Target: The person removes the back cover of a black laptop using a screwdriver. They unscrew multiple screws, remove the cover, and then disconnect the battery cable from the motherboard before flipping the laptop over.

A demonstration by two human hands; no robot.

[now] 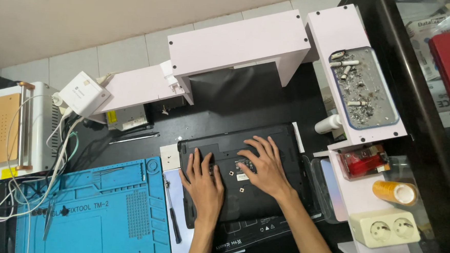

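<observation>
A black laptop (pixel 285 145) lies upside down on the black desk, its underside facing up. My left hand (pixel 204 184) rests flat on its left part, fingers spread and pointing away from me. On the middle of the underside my right hand (pixel 264 167) lies flat, fingers apart, near a small label and a few small pale squares (pixel 242 189). Neither hand holds anything. A screwdriver with a black handle (pixel 174 224) lies just left of the laptop.
A blue repair mat (pixel 102 212) lies to the left, with a white machine (pixel 9 128) and cables beyond it. White shelves (pixel 240 40) stand behind. On the right are a tray of ash and cigarette butts (pixel 363 87), a red lighter (pixel 364 163), a tape roll (pixel 395 192) and a double socket (pixel 384 228).
</observation>
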